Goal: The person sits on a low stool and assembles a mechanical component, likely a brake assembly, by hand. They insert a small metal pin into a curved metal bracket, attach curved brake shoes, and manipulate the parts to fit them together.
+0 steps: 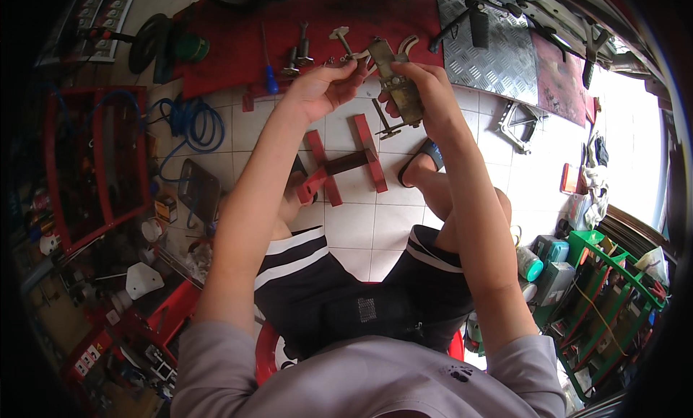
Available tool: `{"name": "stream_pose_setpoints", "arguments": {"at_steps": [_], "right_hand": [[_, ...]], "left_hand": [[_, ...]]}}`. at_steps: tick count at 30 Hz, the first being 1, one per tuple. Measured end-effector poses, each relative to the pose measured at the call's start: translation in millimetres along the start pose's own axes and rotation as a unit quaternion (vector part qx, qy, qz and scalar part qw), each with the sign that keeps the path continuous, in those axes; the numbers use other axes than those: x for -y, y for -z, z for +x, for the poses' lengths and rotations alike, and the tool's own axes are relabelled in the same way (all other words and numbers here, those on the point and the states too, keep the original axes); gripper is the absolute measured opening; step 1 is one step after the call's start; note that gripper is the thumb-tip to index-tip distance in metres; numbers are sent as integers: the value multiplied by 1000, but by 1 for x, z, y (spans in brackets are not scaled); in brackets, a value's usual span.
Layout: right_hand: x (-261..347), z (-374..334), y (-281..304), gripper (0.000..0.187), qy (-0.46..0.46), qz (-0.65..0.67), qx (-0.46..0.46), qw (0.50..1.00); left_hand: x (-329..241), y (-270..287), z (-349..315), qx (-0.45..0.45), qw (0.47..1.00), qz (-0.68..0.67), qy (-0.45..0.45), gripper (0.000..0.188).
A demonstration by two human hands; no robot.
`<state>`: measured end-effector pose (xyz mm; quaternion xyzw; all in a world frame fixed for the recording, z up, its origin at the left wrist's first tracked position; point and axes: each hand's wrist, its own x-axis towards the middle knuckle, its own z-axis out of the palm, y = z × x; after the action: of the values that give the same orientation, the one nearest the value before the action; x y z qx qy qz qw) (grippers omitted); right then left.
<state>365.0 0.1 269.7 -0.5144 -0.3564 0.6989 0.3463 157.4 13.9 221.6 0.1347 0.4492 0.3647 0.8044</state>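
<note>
My right hand (432, 93) is closed around a grimy, brownish-green metal part (406, 104), long and blocky, held up above the floor. Its kind is hard to tell. To its left, my left hand (326, 89) pinches a small pale curved piece (363, 55) between thumb and fingers, close to the block's upper end. Beyond the hands, a T-shaped metal piece (340, 34) and a pale curved part (409, 44) appear over the red work surface (231, 35). A thin rod with a flat end (390, 133) shows below the block; what supports it cannot be made out.
A blue-handled screwdriver (271, 82) and metal parts (303, 53) lie on the red surface. A red metal stand (339, 165) is on the tiled floor between my feet. Blue hose (198, 125) coils at left beside a red rack (97, 165); a green rack (603, 302) stands at right.
</note>
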Motion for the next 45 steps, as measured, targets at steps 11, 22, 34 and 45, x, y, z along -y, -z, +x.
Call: {"name": "stream_pose_setpoints", "arguments": {"at_steps": [11,22,34,45], "right_hand": [[0,1,3,32,7,-10,4,1000],[2,-1,-1,31,4,-9,2,1000],[-2,2,7,32,20,0,-8,1000],[0,0,5,32,28,-15,-10,999]], "left_hand": [[4,0,5,-7,999,-32,-3,20],[5,2,5,1,999,-54,2,21],[4,-9,4,28,997,-71,-5,20],[4,-9,6,16,997,-81,4,18]]}}
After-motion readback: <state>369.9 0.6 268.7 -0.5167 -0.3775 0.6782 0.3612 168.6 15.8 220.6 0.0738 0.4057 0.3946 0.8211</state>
